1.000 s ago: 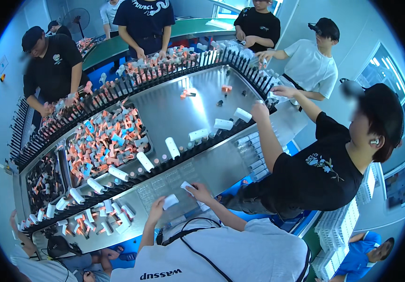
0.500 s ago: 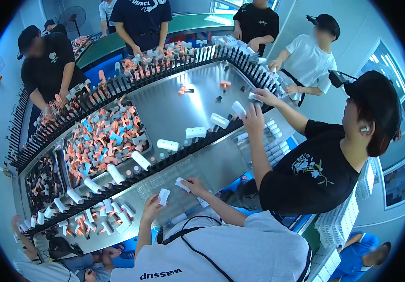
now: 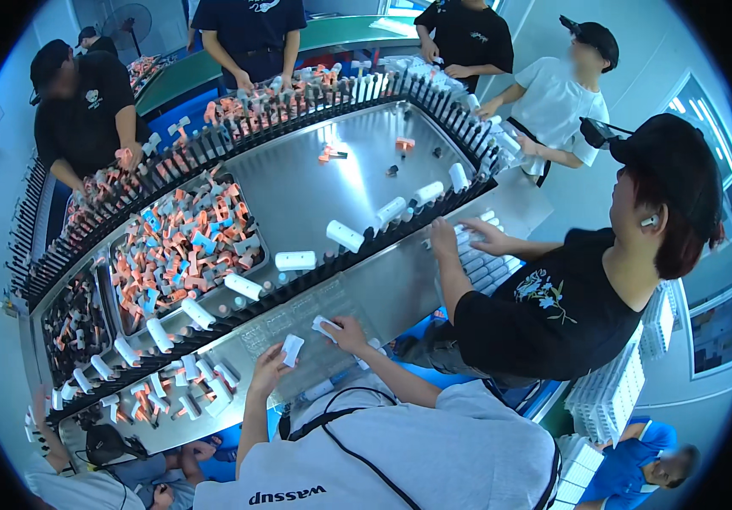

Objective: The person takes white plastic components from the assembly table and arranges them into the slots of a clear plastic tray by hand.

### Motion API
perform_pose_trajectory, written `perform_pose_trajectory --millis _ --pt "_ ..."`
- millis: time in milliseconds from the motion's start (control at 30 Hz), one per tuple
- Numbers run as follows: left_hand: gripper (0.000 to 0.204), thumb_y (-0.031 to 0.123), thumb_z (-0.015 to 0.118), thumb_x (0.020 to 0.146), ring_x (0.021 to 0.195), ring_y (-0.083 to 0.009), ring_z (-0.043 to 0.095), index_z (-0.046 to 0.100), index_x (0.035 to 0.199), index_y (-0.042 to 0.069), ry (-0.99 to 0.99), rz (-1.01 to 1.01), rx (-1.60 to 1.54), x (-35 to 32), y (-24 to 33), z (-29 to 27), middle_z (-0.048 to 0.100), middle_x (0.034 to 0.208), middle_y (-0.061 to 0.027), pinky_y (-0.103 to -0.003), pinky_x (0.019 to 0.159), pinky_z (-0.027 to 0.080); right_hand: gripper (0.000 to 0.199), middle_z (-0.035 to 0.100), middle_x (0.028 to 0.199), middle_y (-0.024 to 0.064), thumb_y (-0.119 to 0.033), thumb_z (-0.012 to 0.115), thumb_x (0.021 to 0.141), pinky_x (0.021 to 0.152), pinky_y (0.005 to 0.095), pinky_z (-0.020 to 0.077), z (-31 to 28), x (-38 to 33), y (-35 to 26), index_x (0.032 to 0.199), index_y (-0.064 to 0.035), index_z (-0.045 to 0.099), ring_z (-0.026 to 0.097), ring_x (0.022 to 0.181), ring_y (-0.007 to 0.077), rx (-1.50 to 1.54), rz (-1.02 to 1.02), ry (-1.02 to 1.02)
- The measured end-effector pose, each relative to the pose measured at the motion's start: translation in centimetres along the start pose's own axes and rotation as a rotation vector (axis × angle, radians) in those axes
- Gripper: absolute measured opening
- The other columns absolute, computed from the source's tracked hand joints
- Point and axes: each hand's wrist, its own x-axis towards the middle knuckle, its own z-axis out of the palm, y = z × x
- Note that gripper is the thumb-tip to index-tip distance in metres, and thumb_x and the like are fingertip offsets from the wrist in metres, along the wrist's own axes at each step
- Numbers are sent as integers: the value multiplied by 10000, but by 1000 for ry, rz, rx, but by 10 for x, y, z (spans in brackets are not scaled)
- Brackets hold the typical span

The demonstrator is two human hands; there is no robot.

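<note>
Factory room with pale walls, crowded around a long steel sorting table [image 3: 366,170]. Ringed by a belt of black holders [image 3: 213,153], with several co-workers standing along the far and right sides. Nearest of them, in a black shirt [image 3: 553,314], reaching both hands to rows of white pieces at the table's right edge. Left of centre, a sunken bin [image 3: 179,246] heaped with orange, blue and white parts. Along the near belt, white capsule-shaped housings [image 3: 295,260] seated one per holder. Below that belt, at the near edge, a clear plastic tray [image 3: 294,327] lying on the steel.

Left hand [image 3: 266,367] closed around a small white piece [image 3: 292,348], pinched between thumb and fingers, lifted just over the tray. Right hand [image 3: 351,333] resting on a second white piece [image 3: 323,324] at the tray, fingers curled over it; gripping or merely pressing, cannot tell.

Judged light, rigid moulded plastic, smooth and somewhat slippery; unlikely to crush under a fingertip pinch, yet easy to drop or flick away. Best taken across the short sides, thumb opposite two fingers, near the middle of its length.
</note>
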Motion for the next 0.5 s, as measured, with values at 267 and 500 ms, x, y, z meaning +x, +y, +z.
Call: perform_pose_trajectory --millis 267,500 --pt "521 122 644 1013 1063 -346 719 453 1473 -34 -76 7 -16 -2 -4 -7 647 1289 -218 -442 889 624 477 724 705 117 -482 711 924 633 384 531 8 -13 -3 909 -8 769 724 624 222 -135 -104 135" --pt "484 107 663 1004 1045 -340 728 489 1428 -49 -89 -13 -38 -5 5 -5 653 1274 -208 -437 903 625 419 699 653 112 -438 716 919 638 415 518 13 -10 3 855 -24 744 708 641 264 -146 -142 138"
